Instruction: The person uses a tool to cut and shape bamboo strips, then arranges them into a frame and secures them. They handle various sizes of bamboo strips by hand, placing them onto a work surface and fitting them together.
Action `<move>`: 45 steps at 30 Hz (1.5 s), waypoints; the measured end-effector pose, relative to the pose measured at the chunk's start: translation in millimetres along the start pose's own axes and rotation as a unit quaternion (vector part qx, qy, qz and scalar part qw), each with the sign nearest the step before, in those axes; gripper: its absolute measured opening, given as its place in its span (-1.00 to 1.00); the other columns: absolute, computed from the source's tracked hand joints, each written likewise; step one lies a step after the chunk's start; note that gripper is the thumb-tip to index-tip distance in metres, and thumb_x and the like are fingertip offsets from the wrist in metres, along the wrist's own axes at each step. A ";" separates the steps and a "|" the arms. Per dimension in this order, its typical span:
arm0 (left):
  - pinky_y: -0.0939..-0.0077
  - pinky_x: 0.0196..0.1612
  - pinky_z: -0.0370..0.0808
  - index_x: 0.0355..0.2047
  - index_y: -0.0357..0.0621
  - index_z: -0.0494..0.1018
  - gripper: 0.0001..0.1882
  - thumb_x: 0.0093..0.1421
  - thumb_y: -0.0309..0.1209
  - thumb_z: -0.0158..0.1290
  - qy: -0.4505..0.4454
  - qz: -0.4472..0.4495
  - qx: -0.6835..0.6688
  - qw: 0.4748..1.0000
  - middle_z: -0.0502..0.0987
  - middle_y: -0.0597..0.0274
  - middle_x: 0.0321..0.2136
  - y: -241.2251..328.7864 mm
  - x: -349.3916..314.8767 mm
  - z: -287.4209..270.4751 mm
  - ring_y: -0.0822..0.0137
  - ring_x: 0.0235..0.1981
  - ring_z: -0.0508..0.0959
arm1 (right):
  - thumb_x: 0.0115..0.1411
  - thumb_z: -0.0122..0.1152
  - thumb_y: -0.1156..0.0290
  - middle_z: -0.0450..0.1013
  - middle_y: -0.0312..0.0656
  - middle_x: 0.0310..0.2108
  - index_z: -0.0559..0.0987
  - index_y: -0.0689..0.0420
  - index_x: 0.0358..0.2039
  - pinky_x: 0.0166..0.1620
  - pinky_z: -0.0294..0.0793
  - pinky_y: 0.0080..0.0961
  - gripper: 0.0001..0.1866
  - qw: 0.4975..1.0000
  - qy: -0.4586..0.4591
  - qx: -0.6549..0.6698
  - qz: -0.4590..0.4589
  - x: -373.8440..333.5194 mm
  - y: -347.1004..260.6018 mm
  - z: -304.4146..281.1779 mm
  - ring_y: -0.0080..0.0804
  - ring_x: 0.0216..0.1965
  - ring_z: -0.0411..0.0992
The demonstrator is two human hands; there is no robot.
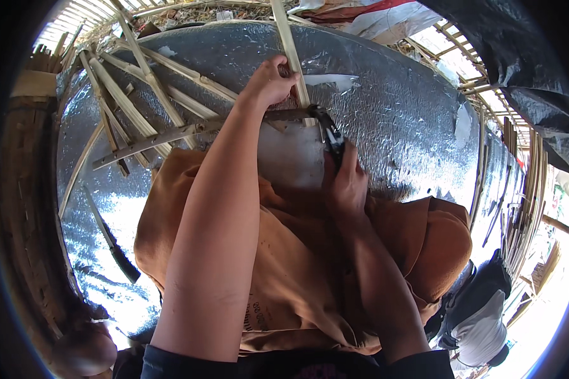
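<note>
At 12 o'clock, the left hand (273,82) rests against a pale bamboo strip (286,39), which runs from the upper edge down toward the centre; its fingers are curled with a small gap, and how firmly they grip the strip cannot be told. Toward 3 o'clock, the right hand (348,183) has its fingers wrapped around a dark tool (333,136), whose head lies beside the strip's lower end. A brown bar (152,144) stretches from there toward 9 o'clock, passing behind the left forearm. More strips (123,98) lie at 10 o'clock on a silvery sheet (392,95); brown cloth (284,265) covers the lap at 6 o'clock.
</note>
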State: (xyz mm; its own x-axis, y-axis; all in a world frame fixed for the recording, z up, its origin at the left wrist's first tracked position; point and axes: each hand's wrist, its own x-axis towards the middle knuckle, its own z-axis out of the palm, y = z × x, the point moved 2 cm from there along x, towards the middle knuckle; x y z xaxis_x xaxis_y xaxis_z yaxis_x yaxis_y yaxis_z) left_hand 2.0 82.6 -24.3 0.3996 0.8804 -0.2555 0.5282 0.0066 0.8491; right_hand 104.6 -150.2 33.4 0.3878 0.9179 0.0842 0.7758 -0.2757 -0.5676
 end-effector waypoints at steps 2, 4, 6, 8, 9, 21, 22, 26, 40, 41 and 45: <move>0.29 -0.08 0.54 0.07 -0.21 0.45 -0.48 0.20 -0.16 0.22 -0.009 0.006 0.014 1.000 0.64 -0.05 -0.20 8.3 2.3 -1.0 0.15 -0.21 0.66 | 0.33 0.11 0.35 0.54 0.22 -0.33 0.31 0.19 0.09 -0.35 0.52 0.06 -0.62 0.997 0.056 0.045 -0.026 1.4 -1.3 -3.6 0.28 -0.36 0.54; 0.29 -0.09 0.54 0.07 -0.21 0.44 -0.47 0.20 -0.15 0.22 -0.031 -0.017 -0.001 0.999 0.64 -0.04 -0.21 10.2 -7.8 0.1 0.16 -0.23 0.66 | 0.30 0.14 0.42 0.53 0.20 -0.33 0.34 0.23 0.09 -0.36 0.52 0.03 -0.61 0.991 -0.100 -0.055 0.064 2.3 4.4 1.0 0.26 -0.37 0.55; 0.29 -0.10 0.54 0.07 -0.21 0.44 -0.46 0.20 -0.15 0.22 -0.042 -0.033 -0.013 0.998 0.64 -0.03 -0.21 10.9 -3.5 -2.4 0.17 -0.25 0.66 | 0.29 0.15 0.44 0.54 0.19 -0.35 0.35 0.24 0.07 -0.38 0.52 0.04 -0.62 1.000 -0.021 0.007 0.004 2.7 -3.8 -5.9 0.27 -0.37 0.54; 0.45 -0.44 0.50 0.13 -0.23 0.38 -0.45 0.25 -0.18 0.22 0.002 -0.022 0.004 1.000 0.64 0.15 -0.39 11.6 -3.1 1.5 0.43 -0.52 0.58 | 0.28 0.16 0.42 0.54 0.20 -0.37 0.35 0.22 0.03 -0.40 0.51 0.04 -0.65 0.986 0.118 0.067 -0.093 4.7 -5.1 -7.0 0.27 -0.37 0.54; 0.45 -0.44 0.50 0.13 -0.23 0.38 -0.45 0.25 -0.18 0.22 -0.001 -0.026 0.005 1.000 0.64 0.15 -0.39 8.1 -5.3 1.8 0.43 -0.52 0.58 | 0.28 0.16 0.42 0.54 0.20 -0.37 0.35 0.22 0.03 -0.40 0.51 0.04 -0.65 0.987 0.115 0.068 -0.090 1.1 -3.4 -4.7 0.27 -0.37 0.54; 0.34 -0.21 0.54 0.08 -0.21 0.42 -0.50 0.24 -0.18 0.19 -0.030 -0.006 -0.037 0.999 0.66 0.07 -0.30 10.7 -11.6 -6.6 0.26 -0.36 0.66 | 0.27 0.18 0.44 0.51 0.27 -0.40 0.33 0.31 0.05 -0.47 0.50 0.03 -0.60 1.000 -0.008 -0.017 -0.014 6.9 1.3 -4.9 0.29 -0.45 0.53; 0.34 -0.21 0.54 0.06 -0.22 0.42 -0.52 0.25 -0.19 0.18 -0.033 -0.011 -0.025 0.999 0.66 0.08 -0.30 13.3 -9.3 -7.4 0.27 -0.38 0.65 | 0.27 0.18 0.44 0.51 0.27 -0.40 0.34 0.30 0.05 -0.46 0.50 0.04 -0.61 0.997 0.047 0.013 -0.062 7.1 -1.9 -8.0 0.29 -0.45 0.53; 0.40 -0.36 0.52 0.08 -0.18 0.40 -0.51 0.27 -0.16 0.19 -0.050 -0.021 -0.030 0.998 0.64 0.14 -0.31 12.7 -10.8 -4.1 0.42 -0.49 0.57 | 0.27 0.18 0.43 0.51 0.25 -0.41 0.34 0.31 0.03 -0.46 0.51 0.03 -0.62 0.996 0.077 0.039 -0.024 6.7 -0.6 -7.3 0.27 -0.46 0.53; 0.41 -0.32 0.52 0.13 -0.19 0.39 -0.47 0.25 -0.17 0.20 -0.030 -0.016 -0.003 0.999 0.66 0.11 -0.38 15.8 -15.1 -6.5 0.37 -0.46 0.61 | 0.31 0.11 0.47 0.51 0.27 -0.44 0.29 0.26 0.03 -0.39 0.50 0.06 -0.66 0.999 0.011 0.046 -0.012 9.3 -4.6 -13.6 0.32 -0.39 0.53; 0.43 -0.35 0.51 0.14 -0.18 0.39 -0.45 0.25 -0.14 0.22 -0.059 -0.033 -0.049 0.997 0.65 0.10 -0.35 20.1 -13.0 -7.4 0.41 -0.48 0.58 | 0.30 0.11 0.48 0.51 0.26 -0.43 0.29 0.29 0.05 -0.39 0.51 0.03 -0.64 0.997 0.037 0.063 -0.030 11.1 -6.8 -18.5 0.30 -0.38 0.53; 0.42 -0.36 0.51 0.11 -0.19 0.40 -0.49 0.26 -0.17 0.20 -0.028 -0.040 -0.038 0.998 0.65 0.13 -0.34 11.7 -13.0 -4.7 0.44 -0.50 0.56 | 0.28 0.13 0.52 0.50 0.24 -0.38 0.29 0.37 0.10 -0.38 0.52 -0.05 -0.58 0.995 0.053 0.078 -0.036 9.7 -7.8 -19.4 0.27 -0.36 0.55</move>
State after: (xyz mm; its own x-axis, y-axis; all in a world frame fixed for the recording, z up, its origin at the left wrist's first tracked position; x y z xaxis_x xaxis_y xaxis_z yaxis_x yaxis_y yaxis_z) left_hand -0.5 73.5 -8.9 0.4010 0.8478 -0.3471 0.5027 0.1130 0.8570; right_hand 112.0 -144.7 54.5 0.3905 0.8962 0.2106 0.7204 -0.1550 -0.6761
